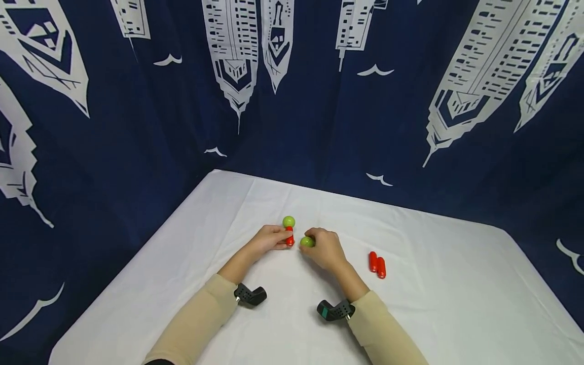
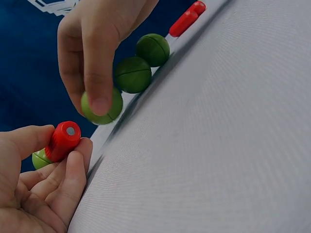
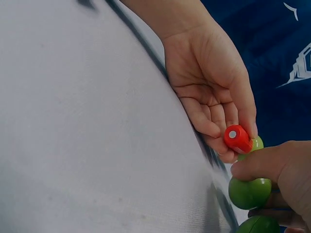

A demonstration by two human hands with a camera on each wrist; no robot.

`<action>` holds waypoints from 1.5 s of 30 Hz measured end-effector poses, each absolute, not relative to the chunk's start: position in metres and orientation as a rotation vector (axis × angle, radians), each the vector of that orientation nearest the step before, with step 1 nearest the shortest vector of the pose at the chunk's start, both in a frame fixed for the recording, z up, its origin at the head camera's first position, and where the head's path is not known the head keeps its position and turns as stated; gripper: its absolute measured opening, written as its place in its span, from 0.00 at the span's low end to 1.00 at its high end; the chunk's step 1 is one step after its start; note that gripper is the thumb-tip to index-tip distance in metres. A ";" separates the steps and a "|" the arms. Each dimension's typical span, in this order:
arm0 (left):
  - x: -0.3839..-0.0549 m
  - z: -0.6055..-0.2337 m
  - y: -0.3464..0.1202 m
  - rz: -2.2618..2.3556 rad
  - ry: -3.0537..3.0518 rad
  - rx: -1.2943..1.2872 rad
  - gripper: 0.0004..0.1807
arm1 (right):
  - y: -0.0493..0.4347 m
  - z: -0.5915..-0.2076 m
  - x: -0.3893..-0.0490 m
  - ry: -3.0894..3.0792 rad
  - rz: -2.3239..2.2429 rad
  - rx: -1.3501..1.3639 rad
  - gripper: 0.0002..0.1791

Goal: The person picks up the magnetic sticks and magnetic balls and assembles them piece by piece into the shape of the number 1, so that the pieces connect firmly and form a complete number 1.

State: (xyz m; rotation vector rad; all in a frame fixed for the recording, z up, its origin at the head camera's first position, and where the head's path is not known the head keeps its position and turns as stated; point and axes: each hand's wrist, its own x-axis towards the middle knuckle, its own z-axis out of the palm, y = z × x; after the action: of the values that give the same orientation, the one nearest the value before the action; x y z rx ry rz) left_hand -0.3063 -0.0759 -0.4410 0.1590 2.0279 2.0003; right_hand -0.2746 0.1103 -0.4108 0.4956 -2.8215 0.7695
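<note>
My left hand [image 1: 268, 238] pinches a red rod [image 1: 289, 241] between thumb and fingers. A small silver disc shows on the rod's near end in the left wrist view. At its far end sits a green ball [image 1: 289, 221], touching it in the head view. Close by on the right, my right hand [image 1: 327, 248] holds another green ball [image 1: 307, 242] between thumb and fingers, a short gap from the rod in the head view. Beyond that hand, the left wrist view shows two more green balls [image 2: 133, 74], side by side on the cloth; the hand hides them in the head view.
Two red rods [image 1: 381, 267] lie side by side on the white tablecloth [image 1: 456, 284], right of my right hand. Behind the table hangs a dark blue curtain [image 1: 310, 137] with white building shapes. Each wrist carries a small black camera [image 1: 336, 310].
</note>
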 end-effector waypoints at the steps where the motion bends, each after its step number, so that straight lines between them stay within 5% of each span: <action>1: -0.306 -0.441 -0.076 2.005 2.030 0.164 0.13 | 0.110 -0.410 -0.273 -2.797 0.811 0.488 0.17; 32: -0.310 -0.445 -0.067 2.024 2.034 0.200 0.14 | 0.092 -0.414 -0.237 -2.179 2.179 0.102 0.18; 45: -0.303 -0.444 -0.076 1.938 2.146 0.199 0.14 | 0.080 -0.437 -0.233 -2.244 2.156 0.182 0.20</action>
State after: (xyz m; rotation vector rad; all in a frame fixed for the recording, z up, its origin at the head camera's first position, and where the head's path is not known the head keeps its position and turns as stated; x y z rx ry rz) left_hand -0.3026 -0.0759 -0.4445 0.1985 2.1461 1.9380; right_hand -0.2326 0.0798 -0.4374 0.1819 -2.2441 2.1564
